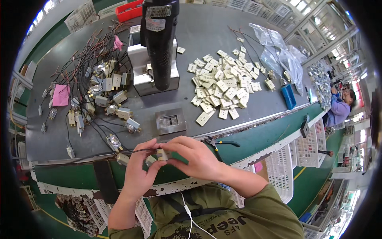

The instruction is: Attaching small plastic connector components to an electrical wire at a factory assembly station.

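As both hands, left hand (pixel 139 169) and right hand (pixel 195 157), pinch it closed-fingered, the small wired component (pixel 161 154) looks light, rigid, best gripped by its body.

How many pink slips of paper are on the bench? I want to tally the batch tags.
2. One pink slip lies at the bench's left edge beside the wired parts; a smaller pink slip sits farther back among the black wires. Others may be hidden under the wire tangle.

Both hands, left hand (pixel 140 167) and right hand (pixel 195 156), pinch a small wired part (pixel 160 155) at the near table edge (pixel 238 126), pale plates (pixel 223 81) heaped far right, wired assemblies (pixel 99 95) left.
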Demonstrator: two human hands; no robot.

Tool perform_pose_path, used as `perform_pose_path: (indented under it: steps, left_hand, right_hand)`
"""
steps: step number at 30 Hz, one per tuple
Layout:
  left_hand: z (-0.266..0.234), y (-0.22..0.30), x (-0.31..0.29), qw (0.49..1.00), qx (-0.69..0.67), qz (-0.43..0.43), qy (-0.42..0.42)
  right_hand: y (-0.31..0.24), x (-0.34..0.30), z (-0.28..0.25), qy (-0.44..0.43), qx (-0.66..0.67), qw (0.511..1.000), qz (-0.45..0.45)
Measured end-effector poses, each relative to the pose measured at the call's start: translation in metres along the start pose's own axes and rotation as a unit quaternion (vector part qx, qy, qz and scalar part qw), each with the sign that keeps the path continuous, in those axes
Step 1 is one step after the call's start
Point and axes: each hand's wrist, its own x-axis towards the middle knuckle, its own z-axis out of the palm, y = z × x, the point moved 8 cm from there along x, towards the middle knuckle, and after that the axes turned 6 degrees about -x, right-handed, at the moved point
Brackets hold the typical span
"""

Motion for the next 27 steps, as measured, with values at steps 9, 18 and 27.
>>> perform_pose_path:
  steps: [9, 18, 27]
  left_hand:
    - [-0.002, 0.012, -0.003, 0.997, 0.027, 0.072, -0.005]
    - [-0.120, 0.020, -0.051, 0.966, -0.039, 0.076, 0.244]
    - [-0.366, -0.100, -0.353, 0.670, 0.038, 0.094, 0.736]
  right_hand:
    - [-0.007, -0.004, -0.010, -0.011, 0.064, 0.998, 0.019]
    - [0.089, 0.004, -0.129, 0.193, -0.253, 0.933, 0.167]
    - [0.114, -0.046, -0.127, 0.277, -0.055, 0.953, 0.109]
